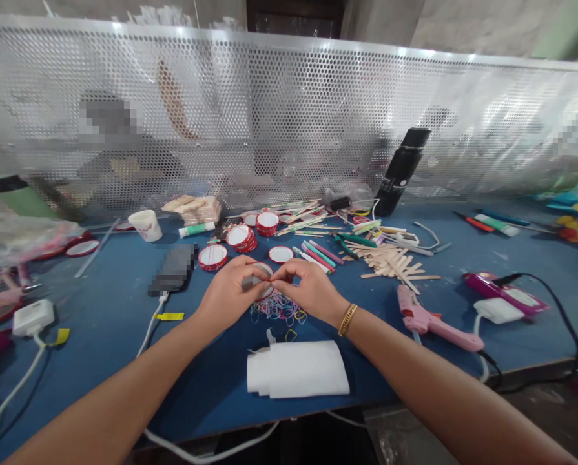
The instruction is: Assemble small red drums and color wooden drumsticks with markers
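Observation:
My left hand and my right hand meet at the fingertips over the middle of the table, both pinched closed. A small greyish piece shows at my left fingers; its kind is unclear, and whatever sits between the fingertips is too small to make out. Right behind the fingers is a red-rimmed round lid, partly covered by them. Below lies a pile of small coloured rubber bands. Nearer to me rests a folded white cloth.
Red-rimmed round lids, coloured pens and wooden sticks lie beyond my hands. A pink glue gun is at right, a phone at left. A black bottle leans against the perforated metal screen.

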The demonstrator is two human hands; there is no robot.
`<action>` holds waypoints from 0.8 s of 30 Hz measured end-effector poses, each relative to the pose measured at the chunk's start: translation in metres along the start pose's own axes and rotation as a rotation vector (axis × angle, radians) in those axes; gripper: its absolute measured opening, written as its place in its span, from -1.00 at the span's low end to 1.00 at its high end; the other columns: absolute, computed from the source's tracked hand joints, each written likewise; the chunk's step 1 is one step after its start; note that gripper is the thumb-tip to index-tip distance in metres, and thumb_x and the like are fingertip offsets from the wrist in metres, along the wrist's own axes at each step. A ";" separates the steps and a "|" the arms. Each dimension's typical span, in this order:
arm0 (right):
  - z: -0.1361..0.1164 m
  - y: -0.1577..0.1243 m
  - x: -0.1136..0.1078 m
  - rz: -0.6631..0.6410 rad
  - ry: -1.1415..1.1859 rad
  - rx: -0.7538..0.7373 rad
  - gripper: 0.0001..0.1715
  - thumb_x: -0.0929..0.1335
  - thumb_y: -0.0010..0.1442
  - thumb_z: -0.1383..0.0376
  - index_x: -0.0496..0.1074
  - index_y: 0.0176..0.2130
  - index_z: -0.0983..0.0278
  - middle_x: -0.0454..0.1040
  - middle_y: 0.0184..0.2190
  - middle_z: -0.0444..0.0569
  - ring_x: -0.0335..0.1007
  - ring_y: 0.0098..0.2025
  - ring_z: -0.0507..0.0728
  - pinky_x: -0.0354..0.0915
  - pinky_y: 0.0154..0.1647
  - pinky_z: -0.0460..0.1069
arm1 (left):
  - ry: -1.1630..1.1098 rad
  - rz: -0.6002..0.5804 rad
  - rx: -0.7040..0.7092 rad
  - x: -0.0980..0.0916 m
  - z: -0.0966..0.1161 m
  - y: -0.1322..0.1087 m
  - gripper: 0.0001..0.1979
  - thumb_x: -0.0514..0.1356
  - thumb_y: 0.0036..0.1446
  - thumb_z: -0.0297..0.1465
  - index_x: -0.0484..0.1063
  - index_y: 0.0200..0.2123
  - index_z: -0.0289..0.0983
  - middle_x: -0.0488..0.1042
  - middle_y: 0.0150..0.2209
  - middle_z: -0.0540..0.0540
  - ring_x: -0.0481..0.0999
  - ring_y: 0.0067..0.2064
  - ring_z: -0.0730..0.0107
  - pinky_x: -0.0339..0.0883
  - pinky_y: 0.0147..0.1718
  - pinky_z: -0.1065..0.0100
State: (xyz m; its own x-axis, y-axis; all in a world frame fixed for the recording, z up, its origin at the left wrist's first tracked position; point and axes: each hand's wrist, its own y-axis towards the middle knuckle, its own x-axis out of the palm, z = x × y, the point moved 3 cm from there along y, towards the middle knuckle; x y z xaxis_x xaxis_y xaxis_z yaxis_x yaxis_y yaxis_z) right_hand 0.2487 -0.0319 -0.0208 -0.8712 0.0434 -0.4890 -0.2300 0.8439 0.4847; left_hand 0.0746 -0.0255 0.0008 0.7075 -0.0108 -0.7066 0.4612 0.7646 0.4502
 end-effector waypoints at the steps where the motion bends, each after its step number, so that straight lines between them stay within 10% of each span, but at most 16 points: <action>1: 0.000 0.000 0.000 -0.006 0.002 0.001 -0.94 0.45 0.12 0.42 0.55 -0.37 0.27 0.54 -0.42 -0.11 0.40 -0.38 0.03 0.30 -0.28 -0.05 | 0.005 -0.002 0.001 0.000 0.000 0.000 -0.88 0.22 0.18 -0.36 0.56 -0.37 -0.19 0.51 -0.20 -0.05 0.49 -0.12 0.25 0.35 -0.11 0.22; 16: -0.015 -0.002 -0.002 -0.174 0.410 -0.106 -0.89 0.38 0.12 0.27 0.39 -0.41 0.25 0.45 -0.28 -0.04 0.35 -0.22 0.09 0.27 -0.15 0.01 | -0.110 0.108 -0.043 -0.002 -0.008 -0.001 -0.88 0.16 0.03 -0.50 0.44 -0.50 -0.23 0.47 -0.36 -0.01 0.45 -0.27 0.34 0.28 -0.23 0.28; 24: -0.016 -0.010 0.009 -0.404 0.689 0.199 -0.91 0.36 0.16 0.27 0.41 -0.33 0.26 0.52 -0.40 -0.08 0.42 -0.33 0.04 0.34 -0.23 -0.03 | 0.044 0.259 -0.094 -0.017 -0.020 0.001 -0.87 0.16 0.05 -0.46 0.40 -0.53 -0.20 0.48 -0.40 -0.01 0.43 -0.28 0.31 0.29 -0.25 0.26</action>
State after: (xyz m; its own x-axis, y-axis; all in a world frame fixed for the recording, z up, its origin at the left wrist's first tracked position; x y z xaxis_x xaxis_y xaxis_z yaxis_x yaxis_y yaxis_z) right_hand 0.2362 -0.0482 -0.0184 -0.8234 -0.5674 -0.0119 -0.5582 0.8060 0.1969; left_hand 0.0524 -0.0116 0.0028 0.7704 0.2191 -0.5987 0.2150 0.7948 0.5675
